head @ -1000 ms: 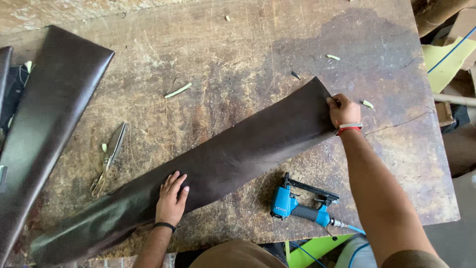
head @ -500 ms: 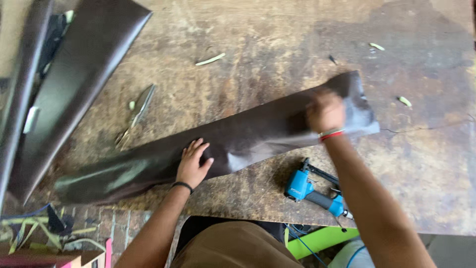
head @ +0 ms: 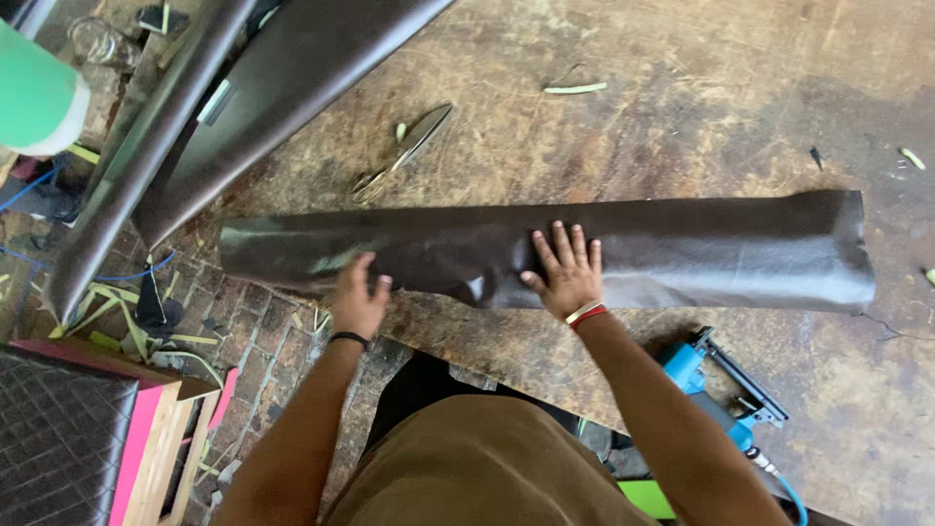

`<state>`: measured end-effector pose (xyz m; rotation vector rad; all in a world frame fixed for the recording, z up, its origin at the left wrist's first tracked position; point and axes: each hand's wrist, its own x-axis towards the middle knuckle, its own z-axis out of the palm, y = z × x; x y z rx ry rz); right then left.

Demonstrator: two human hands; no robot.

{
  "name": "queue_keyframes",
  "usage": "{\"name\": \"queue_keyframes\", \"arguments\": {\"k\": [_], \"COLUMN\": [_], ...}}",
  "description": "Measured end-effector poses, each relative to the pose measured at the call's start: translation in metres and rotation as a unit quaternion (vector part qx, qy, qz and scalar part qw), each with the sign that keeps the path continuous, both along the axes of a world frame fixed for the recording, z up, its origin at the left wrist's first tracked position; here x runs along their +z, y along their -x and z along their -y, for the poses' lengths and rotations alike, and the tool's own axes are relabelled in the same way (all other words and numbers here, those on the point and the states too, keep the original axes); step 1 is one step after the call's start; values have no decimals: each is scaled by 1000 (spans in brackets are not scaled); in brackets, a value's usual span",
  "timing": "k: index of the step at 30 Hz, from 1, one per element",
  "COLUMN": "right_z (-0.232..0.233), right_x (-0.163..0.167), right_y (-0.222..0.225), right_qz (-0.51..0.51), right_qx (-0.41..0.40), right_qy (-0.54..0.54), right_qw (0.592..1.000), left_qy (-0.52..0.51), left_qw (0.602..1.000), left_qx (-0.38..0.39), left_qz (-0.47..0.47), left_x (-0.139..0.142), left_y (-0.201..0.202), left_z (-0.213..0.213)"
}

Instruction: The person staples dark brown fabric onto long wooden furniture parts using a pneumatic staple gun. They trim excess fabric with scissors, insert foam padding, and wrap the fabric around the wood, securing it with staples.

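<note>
A long strip of dark brown leather (head: 623, 253) lay lengthwise across the worn wooden table (head: 682, 88), its left end reaching past the table's edge. The right hand (head: 565, 268) pressed flat on the strip near its middle with fingers spread, while the left hand (head: 358, 297) rested on the strip's near edge further left, fingers slightly curled and loosely apart. Scissors (head: 404, 151) lay beyond the strip, and a blue staple gun (head: 716, 375) sat on the near side of it, right of the right hand.
</note>
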<state>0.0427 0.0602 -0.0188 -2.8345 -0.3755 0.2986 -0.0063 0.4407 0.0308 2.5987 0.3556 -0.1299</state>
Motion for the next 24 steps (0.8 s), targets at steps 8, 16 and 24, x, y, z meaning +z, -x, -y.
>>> {"name": "queue_keyframes", "arguments": {"k": [8,16,24], "right_z": [1,-75,-120], "right_x": [-2,38,57], "right_y": [1,8,1], "right_qz": [58,-65,-100], "right_qx": [-11,-71,-156], "right_qy": [47,38,13], "right_qw": [997,995,983], "left_qy": [8,27,85], "left_qw": [933,968,959], "left_qx": [354,232,89], "left_qz": [57,97,255], "left_x": [-9,-38,-17], "left_y": [-11,-12,-35], "left_z": [-182,-270,-306]}}
